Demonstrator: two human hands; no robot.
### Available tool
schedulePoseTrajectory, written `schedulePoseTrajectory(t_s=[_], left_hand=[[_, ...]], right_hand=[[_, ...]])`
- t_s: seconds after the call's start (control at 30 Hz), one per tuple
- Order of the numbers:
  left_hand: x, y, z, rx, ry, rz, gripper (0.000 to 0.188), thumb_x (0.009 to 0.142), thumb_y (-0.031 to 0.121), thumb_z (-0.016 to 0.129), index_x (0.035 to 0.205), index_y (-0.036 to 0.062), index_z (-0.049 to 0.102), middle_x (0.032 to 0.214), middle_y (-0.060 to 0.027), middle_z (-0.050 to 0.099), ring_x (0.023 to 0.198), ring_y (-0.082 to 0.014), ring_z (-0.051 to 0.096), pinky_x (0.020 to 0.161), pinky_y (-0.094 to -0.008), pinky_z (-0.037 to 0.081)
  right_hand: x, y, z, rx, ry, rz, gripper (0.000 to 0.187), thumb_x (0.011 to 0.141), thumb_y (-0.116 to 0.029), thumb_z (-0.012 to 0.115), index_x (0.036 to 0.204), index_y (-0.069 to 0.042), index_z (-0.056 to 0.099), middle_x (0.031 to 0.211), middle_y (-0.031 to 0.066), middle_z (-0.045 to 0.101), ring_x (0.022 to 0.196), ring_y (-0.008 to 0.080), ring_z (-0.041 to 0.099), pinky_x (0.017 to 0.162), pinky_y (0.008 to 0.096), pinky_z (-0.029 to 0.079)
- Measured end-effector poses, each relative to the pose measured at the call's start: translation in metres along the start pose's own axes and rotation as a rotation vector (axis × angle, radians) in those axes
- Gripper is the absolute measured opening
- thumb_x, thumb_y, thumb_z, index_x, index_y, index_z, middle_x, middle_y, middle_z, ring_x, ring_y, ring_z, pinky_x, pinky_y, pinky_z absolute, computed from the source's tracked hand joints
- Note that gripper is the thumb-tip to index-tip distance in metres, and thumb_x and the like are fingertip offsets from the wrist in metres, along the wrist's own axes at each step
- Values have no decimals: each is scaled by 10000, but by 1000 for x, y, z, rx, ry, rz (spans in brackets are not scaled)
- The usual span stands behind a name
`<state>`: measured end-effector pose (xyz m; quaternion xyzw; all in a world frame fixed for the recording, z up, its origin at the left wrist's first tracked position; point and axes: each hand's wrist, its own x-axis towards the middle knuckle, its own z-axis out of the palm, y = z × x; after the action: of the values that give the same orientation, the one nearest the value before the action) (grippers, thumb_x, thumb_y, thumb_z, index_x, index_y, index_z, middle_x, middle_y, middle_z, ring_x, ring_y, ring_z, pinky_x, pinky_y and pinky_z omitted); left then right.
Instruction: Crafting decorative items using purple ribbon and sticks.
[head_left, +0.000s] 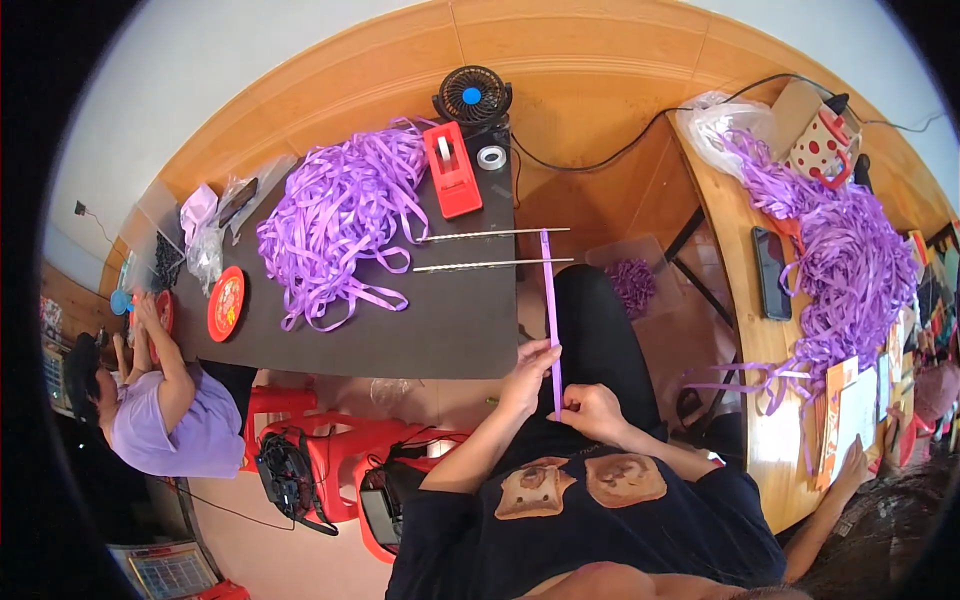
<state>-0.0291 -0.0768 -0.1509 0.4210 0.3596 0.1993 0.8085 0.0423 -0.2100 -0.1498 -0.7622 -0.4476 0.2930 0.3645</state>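
Observation:
A narrow purple ribbon (551, 300) stretches from the far one of two thin metal rods down toward my lap. The far rod (480, 235) and the near rod (480, 266) lie side by side, their ends sticking out past the right edge of the dark table (440, 335). My left hand (533, 375) pinches the ribbon partway along its near half. Lower down, my right hand (592, 412) grips the ribbon's near end between thumb and fingers. How the ribbon is fixed at the far rod is too small to tell.
On the dark table sit a purple ribbon heap (345, 215), a red tape dispenser (453, 170), a tape roll (491, 157), a black fan (474, 97) and a red plate (226, 304). Another ribbon heap (850, 250) and a phone (771, 272) lie right. People work at both sides.

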Motion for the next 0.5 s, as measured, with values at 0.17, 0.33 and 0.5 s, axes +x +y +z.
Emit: schedulePoseTrajectory(t_s=[0.17, 0.33, 0.5], left_hand=[[9, -11, -9, -34, -25, 18, 101, 778, 104, 685, 875, 102, 660, 837, 13, 653, 739, -68, 576, 647, -209, 418], [11, -7, -8, -67, -124, 13, 57, 785, 81, 676, 835, 104, 660, 818, 17, 650, 714, -65, 571, 640, -209, 423], [12, 0, -10, -140, -208, -35, 95, 778, 126, 701, 825, 95, 624, 733, 33, 590, 632, -58, 514, 579, -203, 400]], right_hand=[[-1, 1, -1, -14, -11, 19, 249, 655, -258, 754, 669, -50, 618, 592, 78, 601, 504, 206, 577, 477, 322, 425], [2, 9, -4, -43, -18, 39, 253, 667, -266, 749, 683, -46, 626, 600, 84, 603, 510, 195, 576, 489, 318, 429], [13, 28, -10, 397, 104, 96, 180, 805, -138, 664, 722, 14, 614, 640, 45, 579, 589, 75, 520, 516, 243, 406]])
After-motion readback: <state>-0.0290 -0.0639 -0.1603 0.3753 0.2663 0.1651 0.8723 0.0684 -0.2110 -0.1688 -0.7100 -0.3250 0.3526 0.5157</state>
